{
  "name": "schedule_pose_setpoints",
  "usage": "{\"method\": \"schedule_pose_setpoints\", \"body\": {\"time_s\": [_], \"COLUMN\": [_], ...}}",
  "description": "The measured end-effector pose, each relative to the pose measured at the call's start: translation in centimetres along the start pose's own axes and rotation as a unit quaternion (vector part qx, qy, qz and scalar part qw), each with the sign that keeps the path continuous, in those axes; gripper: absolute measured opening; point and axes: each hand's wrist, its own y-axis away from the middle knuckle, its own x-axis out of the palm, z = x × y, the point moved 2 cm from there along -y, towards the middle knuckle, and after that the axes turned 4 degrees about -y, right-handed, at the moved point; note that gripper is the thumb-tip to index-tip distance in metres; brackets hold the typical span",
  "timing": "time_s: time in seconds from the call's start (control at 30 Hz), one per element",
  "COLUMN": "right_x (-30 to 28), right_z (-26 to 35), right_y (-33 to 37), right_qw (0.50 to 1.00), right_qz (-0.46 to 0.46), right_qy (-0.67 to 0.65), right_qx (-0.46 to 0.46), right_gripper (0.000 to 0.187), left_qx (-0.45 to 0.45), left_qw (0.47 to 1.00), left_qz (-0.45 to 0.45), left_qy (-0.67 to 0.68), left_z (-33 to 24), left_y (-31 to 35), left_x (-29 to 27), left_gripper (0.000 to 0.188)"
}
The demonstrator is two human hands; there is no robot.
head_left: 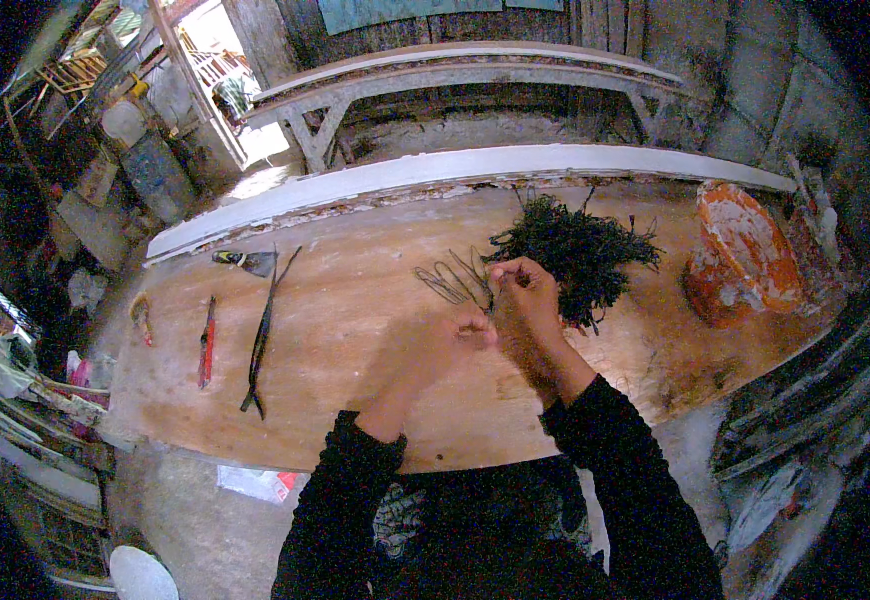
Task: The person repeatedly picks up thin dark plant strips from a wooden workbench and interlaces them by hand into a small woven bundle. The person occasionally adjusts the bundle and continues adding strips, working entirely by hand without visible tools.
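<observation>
Above the middle of the wooden tabletop, both hands are close together. My right hand is closed, with thumb and forefinger pinched on thin looped wire whose loops fan out to its left. Just below and to the left, my left hand is smeared by motion. Its fingers look curled near the wire's lower end; what they hold, if anything, is too blurred to make out. Right behind my right hand lies a heap of dark, tangled strands, partly covered by that hand.
At left lie a scraper, a long dark pincer-like tool, a red-handled tool and a small curved piece. A plaster-smeared orange bowl stands at right. A long white moulding runs along the far edge; behind it is a bench.
</observation>
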Motion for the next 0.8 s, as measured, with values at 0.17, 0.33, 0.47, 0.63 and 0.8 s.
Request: {"method": "schedule_pose_setpoints", "body": {"time_s": [0.17, 0.33, 0.47, 0.63, 0.8], "right_x": [0.6, 1.4, 3.4, 3.5, 3.2], "right_z": [3.5, 3.8, 3.8, 4.8, 5.3], "right_y": [1.1, 2.3, 4.7, 5.2, 5.4], "right_qw": [0.998, 0.974, 0.912, 0.889, 0.898], "right_qz": [-0.046, 0.194, 0.380, 0.422, 0.412], "right_qy": [0.030, -0.096, -0.144, -0.175, -0.151], "right_qx": [-0.033, -0.071, -0.060, 0.035, 0.024], "right_gripper": [0.004, 0.003, 0.006, 0.016, 0.012], "left_qx": [0.013, -0.078, 0.003, -0.004, 0.061], "left_qw": [0.955, 0.912, 0.888, 0.888, 0.893], "left_qz": [-0.237, -0.402, -0.460, -0.458, -0.446], "left_qy": [0.179, 0.039, 0.004, 0.045, 0.008], "left_z": [7.7, 6.6, 6.3, 8.2, 6.5], "left_y": [-1.9, -1.3, -1.0, -1.2, -1.2], "left_x": [-0.4, -3.7, -3.9, -3.1, -2.8], "left_gripper": [0.011, 0.009, 0.012, 0.008, 0.004]}}
